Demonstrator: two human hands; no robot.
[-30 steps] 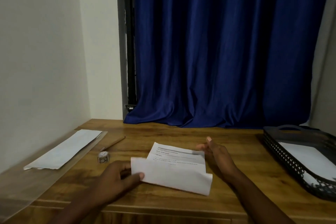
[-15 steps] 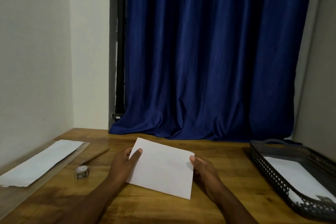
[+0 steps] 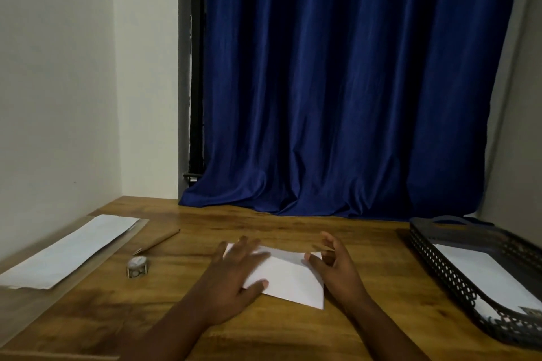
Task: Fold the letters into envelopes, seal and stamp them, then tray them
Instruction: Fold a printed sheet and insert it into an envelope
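The folded white paper letter [image 3: 289,278] lies flat on the brown wooden tabletop [image 3: 293,226], well to the left of the black perforated plastic tray [image 3: 434,267]. The left hand [image 3: 234,272] is laid on the letter's left part with fingers spread and straight; nothing is gripped. The right hand [image 3: 334,264] is placed at the letter's edge nearer the tray, fingers loosely curled, the thumb touching the paper; whether the sheet is pinched cannot be told.

Likely faults, as judged from this position:
- A skewed crease may be set if the layers are pressed before their edges are aligned.
- The letter may slide on the smooth tabletop if pressure is applied from one side only.
- An oversized fold may not fit the long white paper envelope [image 3: 70,249], which lies far from the tray at the tabletop's left side.
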